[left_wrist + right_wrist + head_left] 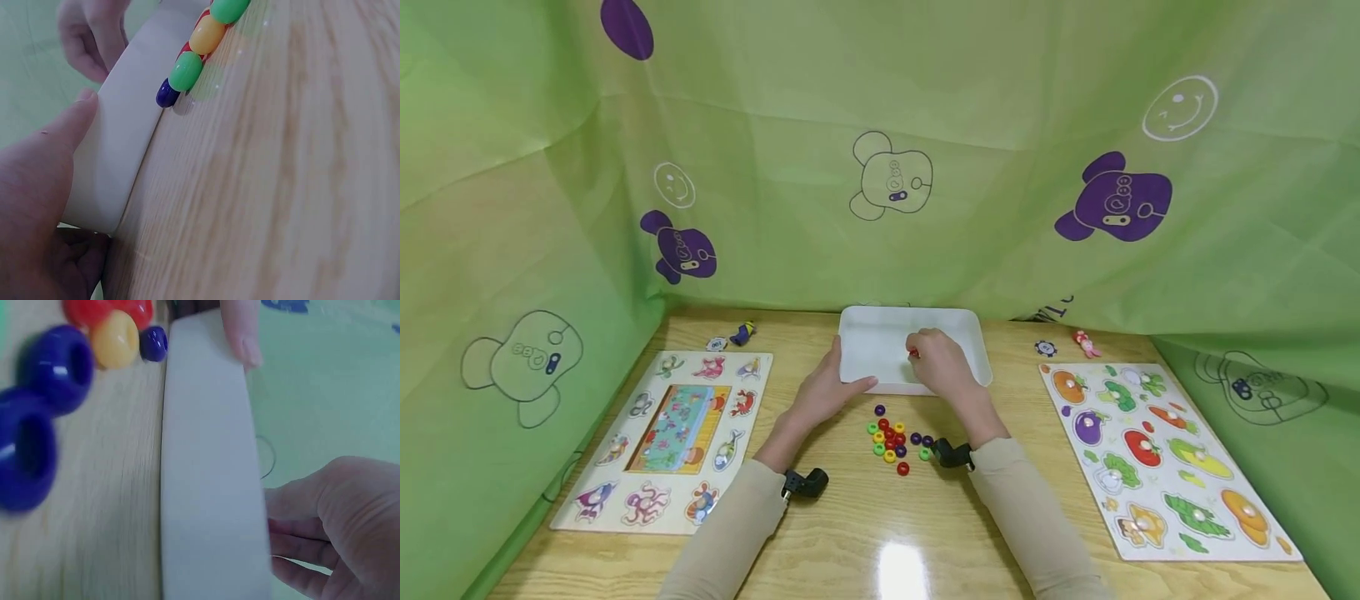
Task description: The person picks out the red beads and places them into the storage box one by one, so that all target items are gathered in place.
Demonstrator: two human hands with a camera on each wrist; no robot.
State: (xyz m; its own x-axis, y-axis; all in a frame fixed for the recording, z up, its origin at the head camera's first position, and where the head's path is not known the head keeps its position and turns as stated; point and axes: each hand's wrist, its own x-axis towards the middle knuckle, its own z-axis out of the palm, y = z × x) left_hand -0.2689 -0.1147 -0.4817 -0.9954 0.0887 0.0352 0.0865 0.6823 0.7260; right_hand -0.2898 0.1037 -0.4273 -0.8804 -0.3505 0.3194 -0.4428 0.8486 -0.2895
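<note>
A shallow white tray (880, 329) lies at the back middle of the table. My left hand (823, 390) grips its near left corner, the thumb along the front rim and the fingers round the outer left side. Over the tray's right half, my right hand (938, 362) pinches a small red bead (913, 354) in its fingertips; the hand covers most of the bead. In front of the tray lies a loose group of round holed beads in red, yellow, green and purple, including a purple bead (880, 410) near the tray and a red bead (903, 469) closest to me.
To the left lies a sea-animal puzzle board (752, 433), to the right a vegetable puzzle board (1101, 467). Behind them are poker chips (717, 343) and small figures, one blue and yellow (743, 333), one pink (1086, 342). Green cloth (775, 250) encloses the table.
</note>
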